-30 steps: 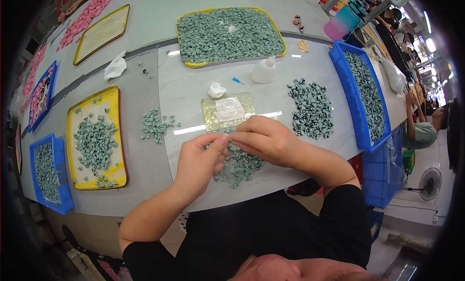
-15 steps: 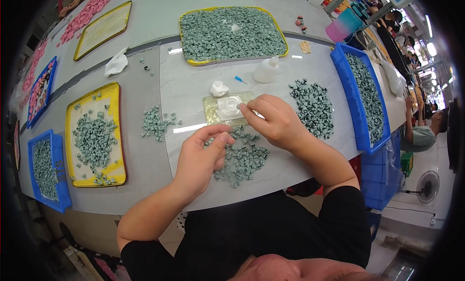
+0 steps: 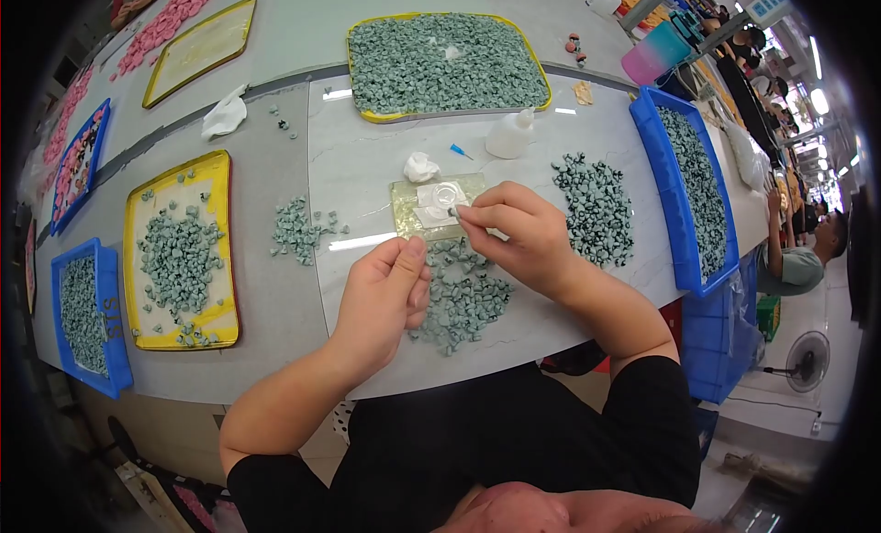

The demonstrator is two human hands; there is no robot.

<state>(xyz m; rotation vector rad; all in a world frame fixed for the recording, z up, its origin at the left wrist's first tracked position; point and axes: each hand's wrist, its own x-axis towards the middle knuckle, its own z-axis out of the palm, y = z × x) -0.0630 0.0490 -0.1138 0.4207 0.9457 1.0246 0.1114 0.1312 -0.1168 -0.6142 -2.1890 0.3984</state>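
Note:
My right hand (image 3: 525,235) pinches a small grey-green piece (image 3: 454,212) beside a clear round dish (image 3: 448,196). The dish rests on white paper over a yellowish, translucent slab (image 3: 404,223). Lower and to the left, my left hand (image 3: 385,290) has thumb and forefinger pressed together; whatever lies between them is too small or hidden to name. Between my hands and nearer to me spreads a loose heap of grey-green pieces (image 3: 468,303). Crumpled white tissue (image 3: 421,168), a blue dispensing needle (image 3: 461,151) and a white squeeze bottle (image 3: 510,136) lie or stand just beyond the slab.
More grey-green pieces form a heap at right (image 3: 592,212) and a smaller heap at left (image 3: 295,230). A yellow-rimmed tray (image 3: 228,285) and a blue bin (image 3: 117,349) stand left, another blue bin (image 3: 656,179) right. A full yellow-rimmed tray (image 3: 385,118) sits at the back.
My left thumb and forefinger have closed together from a looser curl. My right hand has shifted slightly down, and the piece at its fingertips shows more clearly.

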